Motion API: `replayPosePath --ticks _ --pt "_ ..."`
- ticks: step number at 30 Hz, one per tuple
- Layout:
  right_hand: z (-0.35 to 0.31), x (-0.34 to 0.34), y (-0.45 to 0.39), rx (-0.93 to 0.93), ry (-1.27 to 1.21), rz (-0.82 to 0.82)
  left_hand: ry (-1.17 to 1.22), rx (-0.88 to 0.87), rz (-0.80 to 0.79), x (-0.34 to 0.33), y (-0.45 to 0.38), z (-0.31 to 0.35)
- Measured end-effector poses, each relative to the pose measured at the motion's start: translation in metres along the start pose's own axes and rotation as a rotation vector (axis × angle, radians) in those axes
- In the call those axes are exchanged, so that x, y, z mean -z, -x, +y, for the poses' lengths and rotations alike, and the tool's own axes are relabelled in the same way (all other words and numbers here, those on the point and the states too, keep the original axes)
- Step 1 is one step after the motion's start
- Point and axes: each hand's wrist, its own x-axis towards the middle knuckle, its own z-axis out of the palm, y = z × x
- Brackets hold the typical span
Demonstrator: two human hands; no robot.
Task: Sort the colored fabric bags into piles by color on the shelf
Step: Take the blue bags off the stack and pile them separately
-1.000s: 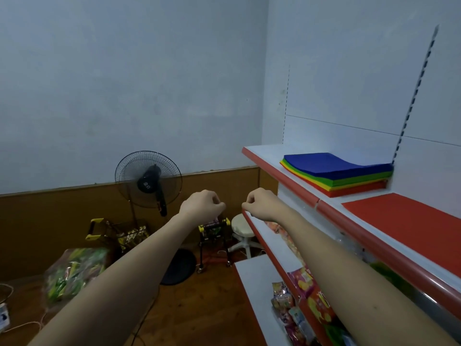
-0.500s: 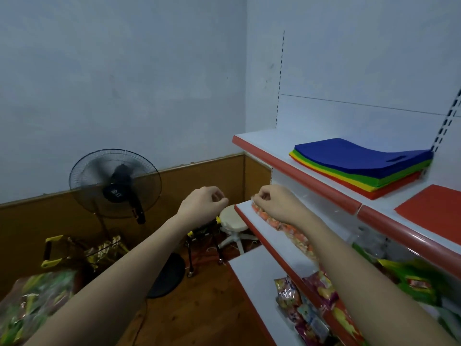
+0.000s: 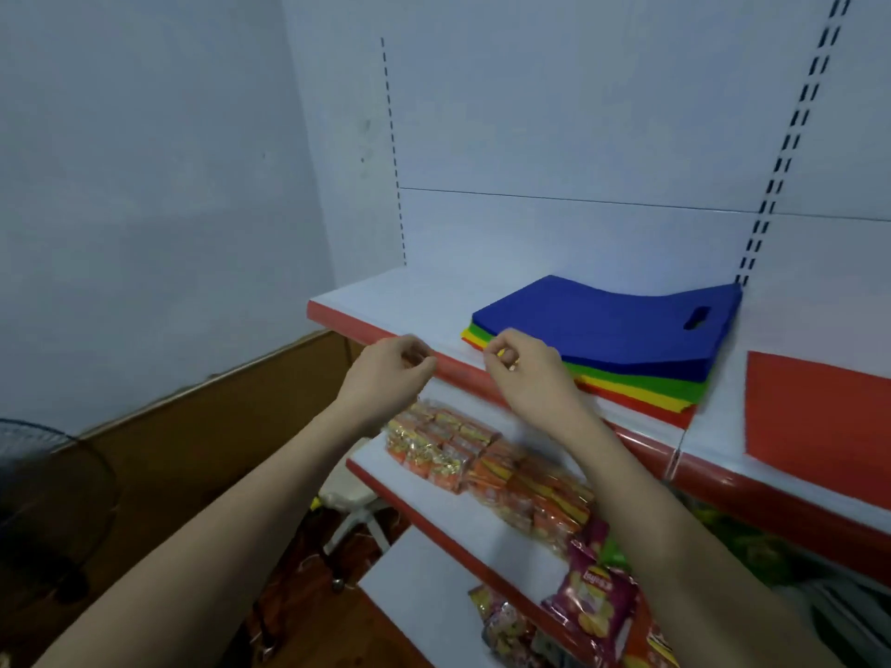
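Both hands mid-frame, fingers curled holding nothing: left hand (image 3: 385,373) at shelf (image 3: 424,301) edge, right hand (image 3: 523,366) over bag stack (image 3: 612,330) corner

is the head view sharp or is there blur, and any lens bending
Head view: motion blur smears the snack packets and the red bag at right; the blue bag on the stack is clearer; the wide-angle lens tilts the slotted upright; light is soft and bluish, no glare.
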Motion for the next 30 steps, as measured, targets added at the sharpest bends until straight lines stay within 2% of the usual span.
replayPosePath --ticks 2,7,11,13,15,17,23,30 --pt "0.002 0.018 -0.006 -0.001 0.063 0.113 0.081 -0.041 -0.010 -0.013 -0.029 0.005" --pt "0.016 0.067 -0.011 -0.035 0.475 0.394 0.116 -0.122 -0.057 -0.045 -0.092 0.014" --pt "0.039 0.100 -0.014 -0.229 0.642 0.602 0.109 -0.135 -0.036 -0.067 -0.135 0.012" --pt "0.051 0.110 -0.011 -0.384 0.688 0.625 0.094 -0.135 -0.025 -0.079 -0.149 0.012" --pt "0.062 0.111 -0.008 -0.539 0.645 0.602 0.100 -0.138 -0.062 -0.092 -0.158 0.011" --pt "0.070 0.106 -0.004 -0.615 0.530 0.612 0.126 -0.143 -0.116 -0.105 -0.161 0.007" --pt "0.077 0.097 -0.004 -0.698 0.381 0.783 0.315 -0.093 -0.118 -0.124 -0.161 -0.013" --pt "0.083 0.094 0.006 -0.681 0.451 0.854 0.333 -0.125 -0.118 -0.132 -0.164 -0.018"
